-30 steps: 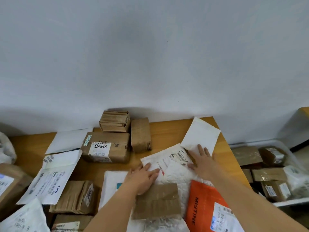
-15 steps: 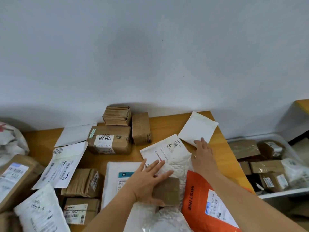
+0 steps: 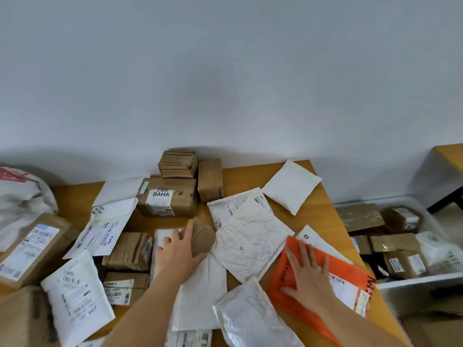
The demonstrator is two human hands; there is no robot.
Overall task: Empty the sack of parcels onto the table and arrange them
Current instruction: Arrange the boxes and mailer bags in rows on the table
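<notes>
- While my left hand (image 3: 178, 251) curls round the small brown paper-wrapped parcel (image 3: 202, 238), thumb at its near edge and fingers over its top left, the parcel sits on the long white padded mailer (image 3: 200, 294) under my wrist.
- It looks light and fairly stiff, so I judge a grip across its short sides will hold; the taped paper may be slick.
- My right hand (image 3: 308, 274) lies flat, fingers spread, pressing the orange plastic mailer bag (image 3: 300, 304); nothing is gripped there.
- That bag looks thin, floppy and slippery; I would slide it under a flat palm or pinch an edge, not lift it mid-sheet.
- Between my hands lies the crinkled white bubble mailer (image 3: 250, 244), soft and likely light; take it by a corner.
- Beyond my left hand, on the wooden worktop (image 3: 323, 211), the brown cardboard box labelled BAHA (image 3: 167, 196) looks rigid and heavier; two hands at its ends.
</notes>
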